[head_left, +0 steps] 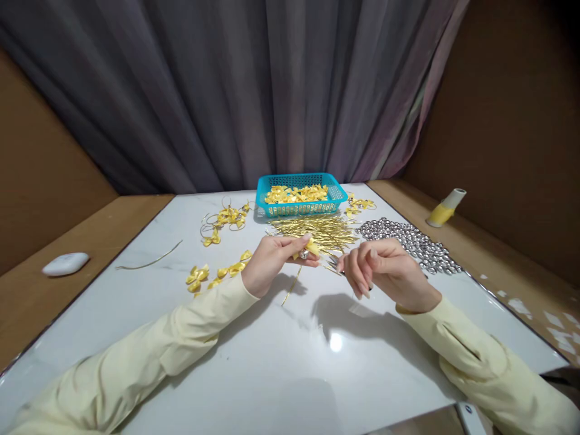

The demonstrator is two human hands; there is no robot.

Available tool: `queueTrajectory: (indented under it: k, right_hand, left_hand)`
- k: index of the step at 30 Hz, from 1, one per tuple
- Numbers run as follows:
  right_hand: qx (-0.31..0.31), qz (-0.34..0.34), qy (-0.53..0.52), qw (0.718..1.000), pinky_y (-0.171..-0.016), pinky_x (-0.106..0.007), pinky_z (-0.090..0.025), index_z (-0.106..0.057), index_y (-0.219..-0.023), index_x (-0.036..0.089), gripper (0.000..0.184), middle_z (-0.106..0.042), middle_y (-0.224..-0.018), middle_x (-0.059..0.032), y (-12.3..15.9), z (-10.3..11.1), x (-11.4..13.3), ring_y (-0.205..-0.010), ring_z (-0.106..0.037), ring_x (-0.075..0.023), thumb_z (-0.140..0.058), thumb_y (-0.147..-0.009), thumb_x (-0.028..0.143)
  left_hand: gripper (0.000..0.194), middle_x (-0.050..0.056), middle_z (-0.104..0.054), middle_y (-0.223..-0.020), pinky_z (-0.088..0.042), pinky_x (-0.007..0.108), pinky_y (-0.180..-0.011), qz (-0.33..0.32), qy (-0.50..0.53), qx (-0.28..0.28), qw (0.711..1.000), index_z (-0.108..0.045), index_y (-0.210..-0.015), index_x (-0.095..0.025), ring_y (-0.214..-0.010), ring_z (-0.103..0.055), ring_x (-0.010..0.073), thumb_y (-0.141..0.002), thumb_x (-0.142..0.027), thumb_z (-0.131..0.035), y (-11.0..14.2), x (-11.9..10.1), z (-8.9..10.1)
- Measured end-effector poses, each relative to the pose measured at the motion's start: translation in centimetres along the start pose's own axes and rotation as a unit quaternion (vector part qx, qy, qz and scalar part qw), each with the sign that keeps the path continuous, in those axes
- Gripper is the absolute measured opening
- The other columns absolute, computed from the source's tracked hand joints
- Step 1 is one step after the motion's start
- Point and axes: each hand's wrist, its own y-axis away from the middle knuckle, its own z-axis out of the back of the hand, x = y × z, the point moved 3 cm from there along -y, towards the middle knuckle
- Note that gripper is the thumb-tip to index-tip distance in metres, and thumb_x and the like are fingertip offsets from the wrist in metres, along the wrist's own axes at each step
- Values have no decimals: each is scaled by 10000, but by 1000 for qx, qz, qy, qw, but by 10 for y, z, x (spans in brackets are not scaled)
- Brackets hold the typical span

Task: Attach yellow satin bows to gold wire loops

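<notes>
Pinched between the thumb and fingers of my left hand (281,251) is a yellow ribbon bow (312,246) with a small silver bell (303,254) at it. My right hand (385,269) is closed around what looks like small scissors (334,263), their metal tips pointing at the bow. The curled fingers hide most of the handles. A gold twist tie (291,287) lies on the table below my left hand. Just beyond both hands spreads a pile of gold twist ties (312,229).
A blue plastic basket (299,211) of yellow bows stands at the back. Silver bells (408,238) are heaped at the right. Loose yellow bows (197,277) and tied bows (229,217) lie left. A yellow ribbon spool (446,208) and a white case (66,264) sit on the sides.
</notes>
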Motion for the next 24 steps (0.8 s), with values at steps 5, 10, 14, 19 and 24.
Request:
queueTrajectory:
  k: [5,10,14,19,24]
  right_hand:
    - [-24,-4,-14,1000,-719,-403,-426,-557,-495,167,347,-501,-409,1,1,2,4,-437,-473,-133,-539,-815,301]
    - [-43,-13,-17,999,-597,-360,-402,-548,-462,170,349,-453,-366,11,1,6,3,-410,-411,-123,-596,-765,336]
    - [-22,-6,-8,1000,-592,-345,-367,-567,-492,160,321,-516,-414,-16,3,10,5,-454,-437,-131,-588,-778,305]
    - [-15,-10,7,1000,-578,-336,-349,-556,-477,164,335,-501,-406,-9,4,10,8,-445,-418,-127,-588,-774,316]
    - [-16,-16,7,1000,-563,-327,-340,-542,-468,162,342,-482,-400,-2,3,9,8,-436,-403,-118,-594,-768,318]
  left_hand:
    - [319,90,-699,-746,-507,338,-755,0,-26,-11,1000,-703,-780,-118,-683,-663,198,-745,-416,-595,1,0,1]
    - [290,87,-698,-704,-521,325,-718,-15,-34,-11,999,-699,-695,-125,-642,-662,186,-730,-399,-613,1,-5,1]
    - [279,90,-701,-706,-521,331,-721,-19,-30,-4,999,-698,-683,-129,-639,-666,192,-738,-387,-609,1,-9,4]
    - [308,111,-705,-732,-509,368,-747,-7,-41,-21,999,-691,-672,-130,-634,-668,212,-735,-418,-601,0,-8,8]
    - [307,110,-706,-725,-499,373,-759,-5,-43,-26,999,-690,-659,-133,-615,-666,206,-731,-420,-605,0,-8,8]
